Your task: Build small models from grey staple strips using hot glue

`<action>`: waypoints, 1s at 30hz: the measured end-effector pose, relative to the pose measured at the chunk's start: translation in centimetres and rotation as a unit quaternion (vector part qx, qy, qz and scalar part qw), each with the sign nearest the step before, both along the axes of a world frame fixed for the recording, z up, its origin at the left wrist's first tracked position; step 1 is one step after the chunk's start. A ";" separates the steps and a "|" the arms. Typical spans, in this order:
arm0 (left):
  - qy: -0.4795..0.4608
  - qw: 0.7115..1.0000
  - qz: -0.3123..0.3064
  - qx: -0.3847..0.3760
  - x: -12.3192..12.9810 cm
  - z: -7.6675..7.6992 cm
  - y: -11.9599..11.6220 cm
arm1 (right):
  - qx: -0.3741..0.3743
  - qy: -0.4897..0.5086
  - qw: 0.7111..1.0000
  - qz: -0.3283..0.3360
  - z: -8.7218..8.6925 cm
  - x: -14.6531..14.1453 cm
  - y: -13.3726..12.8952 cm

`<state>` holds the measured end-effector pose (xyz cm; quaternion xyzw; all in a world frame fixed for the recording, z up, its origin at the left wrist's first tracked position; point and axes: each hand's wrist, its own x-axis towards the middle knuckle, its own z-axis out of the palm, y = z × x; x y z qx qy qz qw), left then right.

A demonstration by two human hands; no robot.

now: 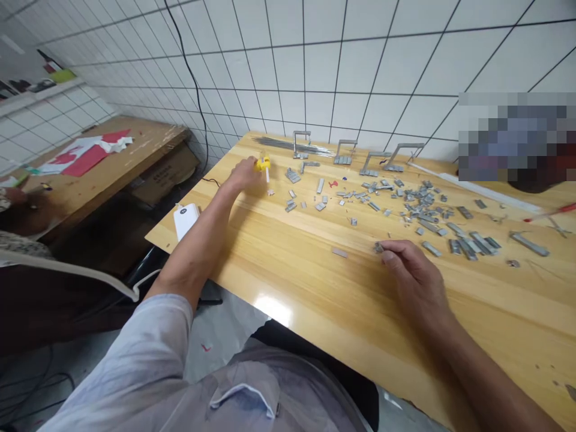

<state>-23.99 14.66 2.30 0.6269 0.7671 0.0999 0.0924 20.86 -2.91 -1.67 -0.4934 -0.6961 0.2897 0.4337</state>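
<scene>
At the back left of the wooden table (pixel 288 270), my left hand (pixel 245 173) has its fingers closed on a yellow tape dispenser (pixel 263 163), with a short white strip below it. My right hand (pixel 411 270) pinches a small grey metal piece (pixel 378 247) between thumb and forefinger, close over the tabletop. A flat greyish strip (pixel 339 252) lies to the left of that hand. Beyond it spreads a loose pile of small metal pieces (pixel 420 204). Several metal frames (pixel 345 153) stand upright along the wall.
A bundle of thin metal rods (pixel 292 146) lies at the back edge. A white power bank (pixel 186 221) sits by my left forearm. Larger metal bars (pixel 474 245) and a red-handled tool (pixel 551 212) are at right. A person's hand shows at another table (pixel 162 135) far left.
</scene>
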 end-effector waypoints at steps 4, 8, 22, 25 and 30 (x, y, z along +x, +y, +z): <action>0.020 0.999 0.030 -0.025 -1.1 -1.7 1.4 | 0.040 -0.024 0.999 0.019 -0.4 0.0 0.3; 0.022 0.999 0.016 -0.036 -2.3 -2.2 2.2 | 0.068 -0.047 0.996 0.030 -0.8 0.0 0.4; -0.042 0.980 0.011 0.194 1.4 -0.5 0.0 | 0.125 -0.137 0.979 0.084 -1.3 -0.4 0.4; -0.131 0.947 -0.162 0.244 8.0 0.6 -4.5 | 0.121 -0.163 0.975 0.091 -1.4 -0.5 0.1; -0.195 0.889 -0.398 0.118 17.0 -0.8 -13.0 | 0.129 -0.196 0.969 0.074 -1.4 -0.7 -0.2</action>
